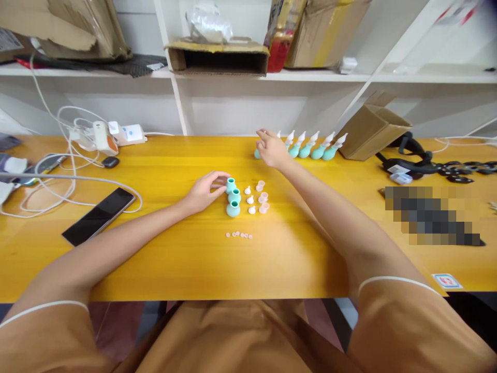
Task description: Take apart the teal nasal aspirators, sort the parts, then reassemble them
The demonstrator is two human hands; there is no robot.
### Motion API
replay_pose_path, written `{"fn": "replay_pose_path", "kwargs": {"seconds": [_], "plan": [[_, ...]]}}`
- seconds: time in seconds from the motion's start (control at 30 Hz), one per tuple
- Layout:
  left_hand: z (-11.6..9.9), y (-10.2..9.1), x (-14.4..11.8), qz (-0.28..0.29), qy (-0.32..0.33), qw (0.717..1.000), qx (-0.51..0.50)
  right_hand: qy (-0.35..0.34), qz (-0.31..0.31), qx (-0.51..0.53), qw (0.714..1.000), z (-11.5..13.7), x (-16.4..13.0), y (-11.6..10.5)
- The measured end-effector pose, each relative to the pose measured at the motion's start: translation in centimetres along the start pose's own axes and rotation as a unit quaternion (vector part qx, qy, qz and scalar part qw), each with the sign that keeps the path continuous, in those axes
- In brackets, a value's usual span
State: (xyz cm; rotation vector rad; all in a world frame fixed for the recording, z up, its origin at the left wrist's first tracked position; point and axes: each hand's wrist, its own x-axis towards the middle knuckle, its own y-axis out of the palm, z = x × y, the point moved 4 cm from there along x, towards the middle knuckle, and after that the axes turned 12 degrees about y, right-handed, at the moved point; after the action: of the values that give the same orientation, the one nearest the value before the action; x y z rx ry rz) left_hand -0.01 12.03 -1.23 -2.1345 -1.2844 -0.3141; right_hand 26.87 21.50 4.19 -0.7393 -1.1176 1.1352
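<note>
Head: left hand (204, 191) touching bulbs (233, 197); tabletop (186, 259) bare.

L hand (204, 192) touches teal bulb (231, 185); R hand (271, 148) at far row.

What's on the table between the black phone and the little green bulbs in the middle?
In the head view, only the left hand and its forearm lie between the phone and the three teal bulbs; its fingers touch the farthest bulb. The rest is bare yellow table.
</note>
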Motion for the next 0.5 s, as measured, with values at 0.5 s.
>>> {"fn": "replay_pose_path", "kwargs": {"seconds": [0.5], "plan": [[1.5,0.1,-0.3,-0.018,-0.02,1.0,-0.001,-0.095,-0.137,0.201,0.965,3.6,-11.6,-11.5]]}}
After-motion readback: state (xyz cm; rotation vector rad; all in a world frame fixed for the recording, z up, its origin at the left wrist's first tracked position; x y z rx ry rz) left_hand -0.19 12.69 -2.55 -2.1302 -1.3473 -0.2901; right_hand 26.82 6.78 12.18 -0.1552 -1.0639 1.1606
